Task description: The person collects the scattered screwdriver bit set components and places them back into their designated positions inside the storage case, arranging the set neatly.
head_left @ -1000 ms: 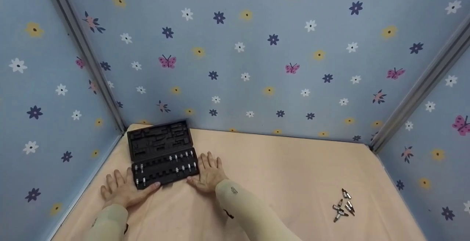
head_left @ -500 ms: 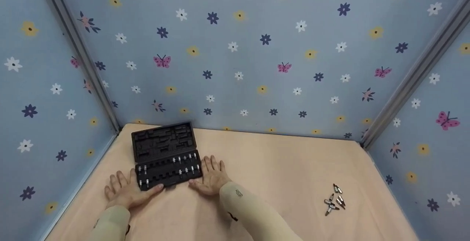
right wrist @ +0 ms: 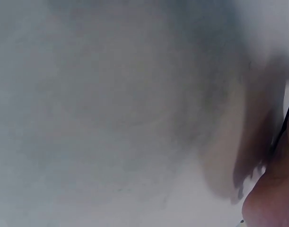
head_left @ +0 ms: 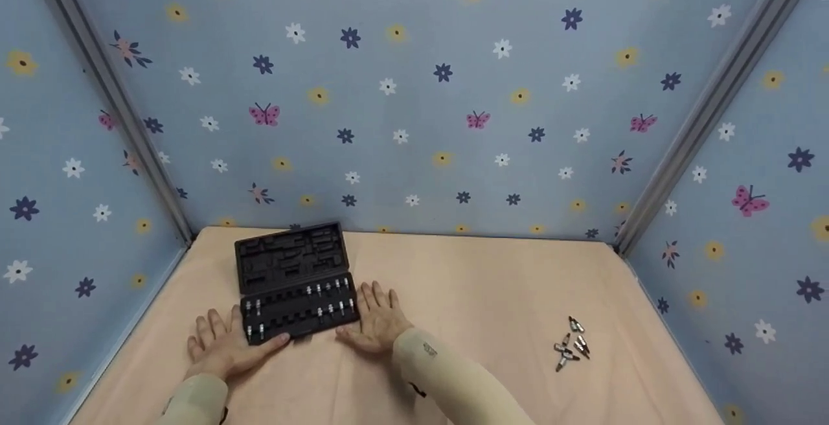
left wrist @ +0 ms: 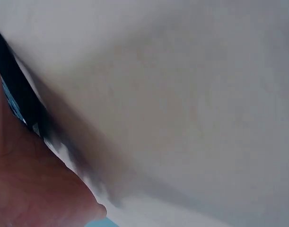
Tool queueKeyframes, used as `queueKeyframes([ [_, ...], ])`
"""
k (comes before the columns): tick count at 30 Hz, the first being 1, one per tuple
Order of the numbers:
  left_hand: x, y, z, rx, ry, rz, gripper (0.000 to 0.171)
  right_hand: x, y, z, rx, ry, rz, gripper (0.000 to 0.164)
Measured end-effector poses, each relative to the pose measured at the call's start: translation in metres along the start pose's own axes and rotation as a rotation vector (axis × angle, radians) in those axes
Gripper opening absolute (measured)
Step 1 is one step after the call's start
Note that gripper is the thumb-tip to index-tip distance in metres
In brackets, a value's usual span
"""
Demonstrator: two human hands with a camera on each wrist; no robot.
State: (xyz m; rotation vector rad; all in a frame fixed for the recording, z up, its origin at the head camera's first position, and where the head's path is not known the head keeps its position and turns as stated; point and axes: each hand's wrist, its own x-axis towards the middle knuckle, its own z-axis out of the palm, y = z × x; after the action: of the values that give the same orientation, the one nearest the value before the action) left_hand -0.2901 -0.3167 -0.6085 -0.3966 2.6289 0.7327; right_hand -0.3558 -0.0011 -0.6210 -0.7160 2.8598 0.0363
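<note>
A black plastic case (head_left: 290,260) lies open at the left of the table, lid toward the back wall. Its front half (head_left: 298,313) has two rows of slots with several small silver bits at both ends and bare slots between. My left hand (head_left: 223,346) lies palm down at the case's left front corner, fingers spread, thumb along the front edge. On the other side, my right hand (head_left: 379,321) rests flat with straight fingers touching the right edge. The left wrist view shows only part of the hand (left wrist: 35,184); in the right wrist view a sliver of the hand (right wrist: 272,194) appears.
Several loose metal bits (head_left: 570,345) are scattered at the right of the table (head_left: 453,308). Blue panels (head_left: 414,88) patterned with flowers and butterflies enclose the back and both sides, with grey posts (head_left: 706,107) at the corners.
Both hands and the case have slid a little to the right across the table together. The head view has turned slightly right. The loose bits look the same.
</note>
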Motion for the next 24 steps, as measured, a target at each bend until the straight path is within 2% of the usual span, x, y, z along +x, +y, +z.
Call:
queueKeyframes([
  [9, -0.001, 0.008, 0.007, -0.006, -0.013, 0.041, 0.162, -0.014, 0.01, 0.001, 0.062, -0.015, 0.031, 0.107],
  [18, -0.001, 0.014, 0.012, 0.003, -0.028, 0.078, 0.16, -0.025, 0.024, 0.006, 0.048, 0.031, -0.013, 0.084],
  [24, -0.001, 0.019, 0.016, 0.008, -0.028, 0.11, 0.158, -0.026, 0.035, 0.007, 0.035, 0.07, 0.003, 0.075],
])
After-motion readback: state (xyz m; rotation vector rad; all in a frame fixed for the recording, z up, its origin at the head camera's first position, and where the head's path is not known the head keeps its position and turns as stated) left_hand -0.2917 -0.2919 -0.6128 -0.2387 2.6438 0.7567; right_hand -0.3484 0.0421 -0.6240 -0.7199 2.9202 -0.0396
